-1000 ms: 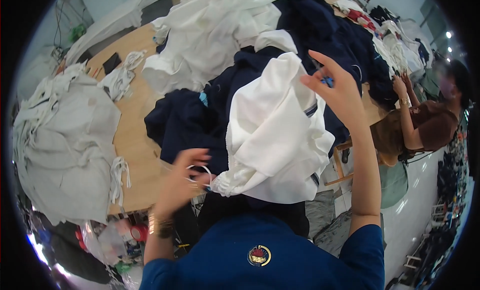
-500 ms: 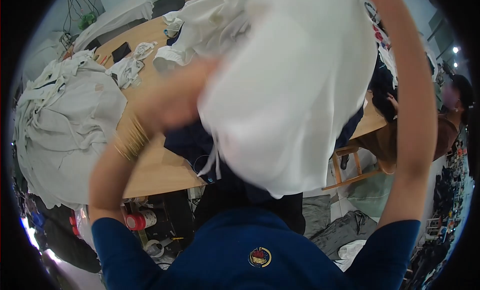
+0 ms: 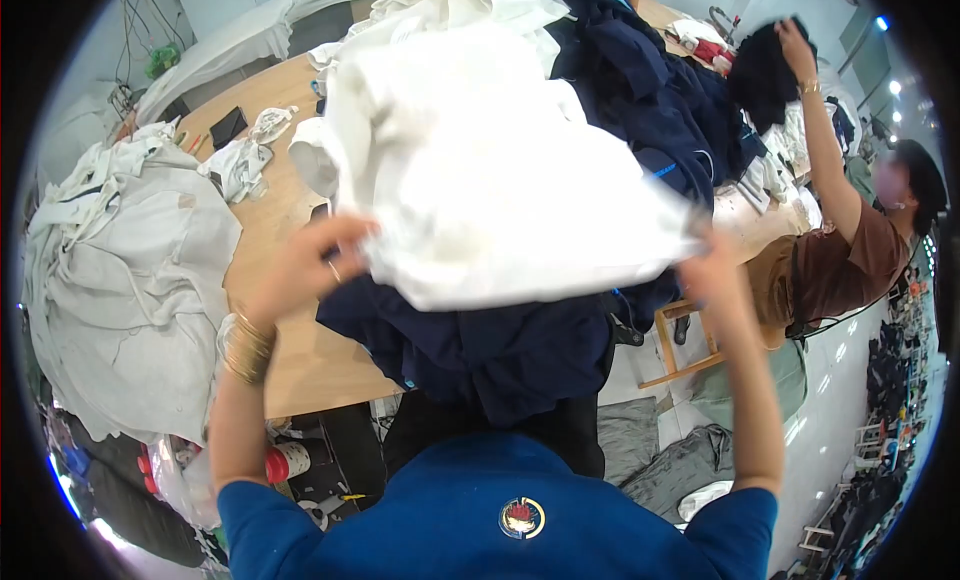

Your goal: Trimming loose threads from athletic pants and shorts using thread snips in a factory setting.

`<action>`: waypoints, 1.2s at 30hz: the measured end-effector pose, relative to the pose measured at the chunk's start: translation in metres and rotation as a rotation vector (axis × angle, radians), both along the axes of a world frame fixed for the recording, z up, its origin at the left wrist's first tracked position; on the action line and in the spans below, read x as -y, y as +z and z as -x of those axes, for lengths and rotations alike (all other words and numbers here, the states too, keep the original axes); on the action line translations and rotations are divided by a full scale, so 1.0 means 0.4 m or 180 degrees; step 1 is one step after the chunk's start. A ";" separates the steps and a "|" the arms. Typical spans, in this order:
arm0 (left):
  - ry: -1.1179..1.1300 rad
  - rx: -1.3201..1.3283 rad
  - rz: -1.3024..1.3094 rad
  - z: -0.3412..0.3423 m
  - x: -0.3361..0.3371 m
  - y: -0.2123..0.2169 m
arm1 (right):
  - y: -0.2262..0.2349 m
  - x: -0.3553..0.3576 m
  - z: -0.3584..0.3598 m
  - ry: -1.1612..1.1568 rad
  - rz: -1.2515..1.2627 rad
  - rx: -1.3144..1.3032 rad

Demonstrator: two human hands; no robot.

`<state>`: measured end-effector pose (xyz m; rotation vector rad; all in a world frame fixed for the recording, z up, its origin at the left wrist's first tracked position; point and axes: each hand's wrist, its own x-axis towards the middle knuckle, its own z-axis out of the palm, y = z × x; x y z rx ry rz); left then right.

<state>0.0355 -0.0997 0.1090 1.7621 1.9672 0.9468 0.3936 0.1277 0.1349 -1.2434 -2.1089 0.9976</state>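
A white garment (image 3: 510, 170) is spread between my hands above the table, partly blurred by motion, its exact kind unclear. My left hand (image 3: 315, 260) pinches its near left edge, thumb and fingers closed on the cloth. At the near right corner my right hand (image 3: 716, 272) grips the same garment, though its fingertips are smeared. Under the white cloth lie dark navy garments (image 3: 480, 345), hanging over the table's near edge towards my lap. Behind it rises a heap of white clothes (image 3: 460, 5).
A pile of grey-white garments (image 3: 130, 280) covers the left side of the wooden table (image 3: 310, 365). Navy clothes (image 3: 640, 90) are heaped at the back right. To the right sits a co-worker (image 3: 850, 250), lifting a black cloth (image 3: 770, 75). A wooden stool (image 3: 685, 350) stands between us.
The white garment has come down from its raised position and now lies flatter. My right hand has dropped from high up; my left has moved slightly lower. The co-worker has raised a black cloth.
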 end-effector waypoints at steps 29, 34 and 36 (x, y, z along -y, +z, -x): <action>0.0550 0.2524 -0.0169 -0.171 0.002 -0.177 | -0.132 0.067 0.124 -0.0658 -0.1604 -0.0059; -0.1402 0.1834 0.0586 -0.113 0.097 -0.154 | -0.144 0.045 0.092 -0.0694 -0.1512 -0.0027; -0.1342 0.1661 0.0838 -0.096 0.117 -0.166 | -0.149 0.040 0.081 -0.0684 -0.1530 -0.0031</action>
